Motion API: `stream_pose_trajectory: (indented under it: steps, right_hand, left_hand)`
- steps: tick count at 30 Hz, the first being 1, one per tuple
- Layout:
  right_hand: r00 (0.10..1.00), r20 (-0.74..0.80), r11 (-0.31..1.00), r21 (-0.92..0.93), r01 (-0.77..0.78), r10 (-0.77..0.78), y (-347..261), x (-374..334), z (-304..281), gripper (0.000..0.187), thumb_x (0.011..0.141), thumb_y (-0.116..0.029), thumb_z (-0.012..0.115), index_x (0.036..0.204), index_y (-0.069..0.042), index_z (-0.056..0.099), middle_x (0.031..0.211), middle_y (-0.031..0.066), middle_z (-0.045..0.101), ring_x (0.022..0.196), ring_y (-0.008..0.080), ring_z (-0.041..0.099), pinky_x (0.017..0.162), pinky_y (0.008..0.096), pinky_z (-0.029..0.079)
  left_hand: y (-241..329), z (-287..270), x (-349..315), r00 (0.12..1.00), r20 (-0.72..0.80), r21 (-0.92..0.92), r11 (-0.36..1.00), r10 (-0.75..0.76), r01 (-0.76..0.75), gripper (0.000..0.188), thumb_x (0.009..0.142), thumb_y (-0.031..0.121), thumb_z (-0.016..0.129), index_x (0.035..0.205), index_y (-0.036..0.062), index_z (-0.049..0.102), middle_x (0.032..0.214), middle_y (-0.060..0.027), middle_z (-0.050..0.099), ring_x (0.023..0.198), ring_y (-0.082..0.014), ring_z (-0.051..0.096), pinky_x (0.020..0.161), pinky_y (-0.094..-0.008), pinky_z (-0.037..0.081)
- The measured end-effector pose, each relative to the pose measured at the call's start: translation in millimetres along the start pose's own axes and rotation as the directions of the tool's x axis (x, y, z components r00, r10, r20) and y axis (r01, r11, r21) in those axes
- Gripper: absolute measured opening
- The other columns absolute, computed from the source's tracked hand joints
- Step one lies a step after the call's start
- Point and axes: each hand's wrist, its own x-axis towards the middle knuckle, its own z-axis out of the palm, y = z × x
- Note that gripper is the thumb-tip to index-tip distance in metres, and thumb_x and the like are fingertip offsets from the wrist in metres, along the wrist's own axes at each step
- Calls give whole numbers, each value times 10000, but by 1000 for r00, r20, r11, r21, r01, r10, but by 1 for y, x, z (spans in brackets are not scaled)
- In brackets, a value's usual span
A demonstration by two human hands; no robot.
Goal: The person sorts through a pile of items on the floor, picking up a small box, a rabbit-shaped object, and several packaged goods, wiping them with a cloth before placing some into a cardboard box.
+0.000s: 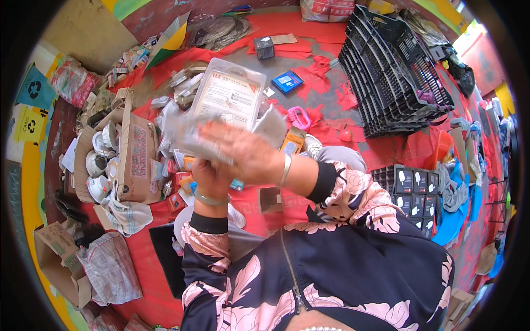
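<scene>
A flat grey-white packet point(190, 137), smeared by motion, is held up in front of me; its exact kind cannot be made out. My left hand point(208, 175) is closed on its lower edge from beneath, with a bangle at the wrist. Across its upper face lies my right hand point(245, 151), fingers pointing left and blurred, so their grip is unclear. Just beyond the hands, a clear plastic case point(229, 91) with a printed sheet lies on the red floor covering. An orange and white box point(292, 141) stands by my right wrist.
At left, a cardboard box point(138, 160) holds several white round fittings. Stacked black crates point(381, 71) stand at far right, with small black boxes point(414, 193) nearer. A blue box point(287, 81), a pink ring-shaped item point(299, 118) and a checked bag point(110, 267) lie about.
</scene>
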Motion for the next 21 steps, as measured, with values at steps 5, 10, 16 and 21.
stream_pose_trajectory:
  steps: [5,10,16,21]
  right_hand:
    - [974,110,932,-288,221,-197,-5,-3,-5,545,766,-158,589,1294,-133,453,1365,78,416,1269,200,389,1070,378,273]
    - [945,-282,874,-486,7,-164,49,4,-42,414,757,-95,606,1168,-98,558,1266,101,518,1192,234,479,1025,384,342]
    - [560,-579,190,-575,-796,593,141,-15,-96,311,810,-181,597,1082,-34,571,969,155,620,853,277,611,723,390,492]
    - [204,-590,605,796,-15,781,129,-11,-107,374,899,-324,528,1044,20,554,913,147,609,819,254,594,690,366,480]
  left_hand:
    - [9,-4,-6,995,97,9,1000,26,-27,418,942,207,376,1323,34,367,1352,-108,407,1248,-249,388,1070,-436,257]
    - [3,8,-5,1000,-7,168,985,-24,25,416,934,208,384,1298,7,388,1335,-138,417,1225,-272,412,1046,-457,295]
    - [0,13,-11,995,-98,308,951,14,17,395,922,142,376,1291,1,394,1326,-148,422,1229,-305,400,1047,-467,291]
    - [4,11,-12,992,-120,99,994,-32,44,390,919,135,381,1285,2,399,1322,-145,426,1217,-295,414,1035,-452,312]
